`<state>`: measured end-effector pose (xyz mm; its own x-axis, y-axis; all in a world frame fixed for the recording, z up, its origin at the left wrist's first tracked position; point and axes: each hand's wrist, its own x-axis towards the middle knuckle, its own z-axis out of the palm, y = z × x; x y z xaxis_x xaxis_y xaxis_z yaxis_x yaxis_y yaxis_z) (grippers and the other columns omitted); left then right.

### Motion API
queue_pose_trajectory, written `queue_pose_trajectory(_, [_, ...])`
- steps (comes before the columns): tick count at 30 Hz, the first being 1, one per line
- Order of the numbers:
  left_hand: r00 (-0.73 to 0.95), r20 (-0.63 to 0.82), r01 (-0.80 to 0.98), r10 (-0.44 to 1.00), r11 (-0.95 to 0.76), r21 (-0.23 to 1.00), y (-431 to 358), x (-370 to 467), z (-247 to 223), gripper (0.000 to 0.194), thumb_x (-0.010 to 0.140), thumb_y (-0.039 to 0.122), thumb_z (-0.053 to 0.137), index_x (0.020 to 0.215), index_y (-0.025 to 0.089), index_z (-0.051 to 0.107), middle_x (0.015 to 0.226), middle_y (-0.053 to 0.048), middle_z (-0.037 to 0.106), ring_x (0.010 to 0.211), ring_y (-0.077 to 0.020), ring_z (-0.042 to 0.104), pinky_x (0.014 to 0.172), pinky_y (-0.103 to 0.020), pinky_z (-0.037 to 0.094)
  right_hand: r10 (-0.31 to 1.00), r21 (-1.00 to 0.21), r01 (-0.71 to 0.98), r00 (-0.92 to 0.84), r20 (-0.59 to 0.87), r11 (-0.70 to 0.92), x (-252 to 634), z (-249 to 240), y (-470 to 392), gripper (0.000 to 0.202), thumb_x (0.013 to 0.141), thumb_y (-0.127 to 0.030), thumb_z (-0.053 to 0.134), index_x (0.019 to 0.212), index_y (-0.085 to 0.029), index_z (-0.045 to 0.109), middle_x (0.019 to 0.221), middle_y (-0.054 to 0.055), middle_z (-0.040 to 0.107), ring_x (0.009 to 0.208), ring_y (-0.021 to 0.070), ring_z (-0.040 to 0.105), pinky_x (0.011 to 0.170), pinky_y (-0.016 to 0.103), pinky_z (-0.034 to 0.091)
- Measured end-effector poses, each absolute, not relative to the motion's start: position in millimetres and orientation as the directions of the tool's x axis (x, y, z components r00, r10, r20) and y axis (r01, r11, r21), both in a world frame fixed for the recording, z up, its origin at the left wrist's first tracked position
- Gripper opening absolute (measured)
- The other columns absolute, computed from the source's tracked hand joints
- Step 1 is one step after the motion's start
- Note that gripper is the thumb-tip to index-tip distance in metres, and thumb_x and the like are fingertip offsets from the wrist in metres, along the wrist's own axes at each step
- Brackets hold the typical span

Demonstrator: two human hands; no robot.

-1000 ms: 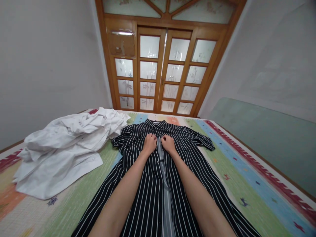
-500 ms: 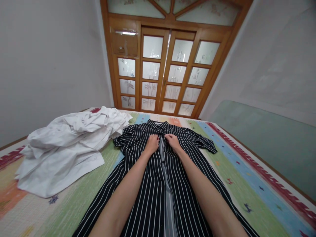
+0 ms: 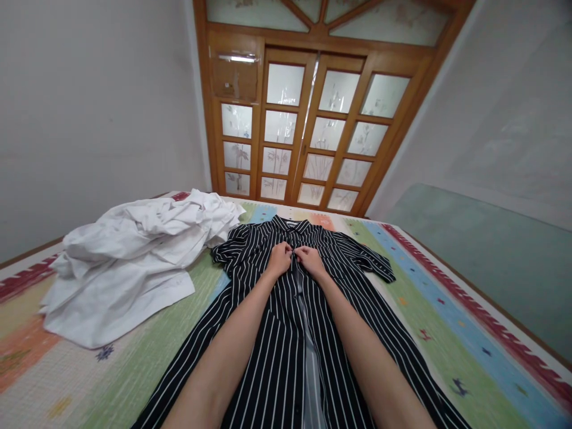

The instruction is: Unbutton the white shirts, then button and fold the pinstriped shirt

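Note:
A black shirt with white stripes (image 3: 281, 333) lies face up, its collar (image 3: 291, 225) at the far end and its short sleeves spread to both sides. Below the collar, my left hand (image 3: 280, 258) pinches the left edge of the front opening. My right hand (image 3: 309, 260) pinches the opposite edge, its fingertips almost meeting those of the left. Whatever button sits between the fingertips is too small to make out. Lower down, the front hangs apart and shows a grey inner strip (image 3: 313, 357).
Left of the shirt lies a crumpled heap of white cloth (image 3: 129, 256). Beneath both is a colourful striped bed cover (image 3: 420, 322). A pale green panel (image 3: 482, 244) stands along the right side. Wooden glazed doors (image 3: 308, 137) close off the far end.
Both hands have come closer together, drawing the two front edges of the shirt towards each other. The camera view has shifted slightly.

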<state>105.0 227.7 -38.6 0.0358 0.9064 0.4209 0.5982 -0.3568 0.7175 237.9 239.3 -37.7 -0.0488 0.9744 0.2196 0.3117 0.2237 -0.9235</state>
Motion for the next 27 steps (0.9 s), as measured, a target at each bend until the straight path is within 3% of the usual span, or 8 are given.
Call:
queue_pose_trajectory(6, [-0.015,0.384,0.540,0.923,-0.316,0.780,231,103,-37,0.010,0.078,0.007,0.059,0.077,0.016,0.063,0.078,-0.003,0.067,0.075,-0.0148,0.062,0.073,-0.027,0.048,0.963,-0.900,0.345,-0.058,0.263,0.266,238,-43,244,0.021,0.071,-0.037,0.054,0.063,-0.018,0.062,0.047,-0.003,0.057,0.051,0.0137,0.054,0.061,0.026,0.042])
queue_pose_trajectory(27, [-0.017,0.351,0.474,0.936,-0.302,0.827,238,103,-34,0.011,0.075,0.007,0.060,0.079,0.015,0.066,0.075,-0.002,0.068,0.068,-0.0131,0.061,0.071,-0.026,0.049,0.959,-0.916,0.290,-0.039,0.280,0.279,239,-47,251,0.023,0.075,-0.037,0.052,0.068,-0.017,0.063,0.049,-0.002,0.058,0.046,0.0124,0.052,0.053,0.024,0.042])
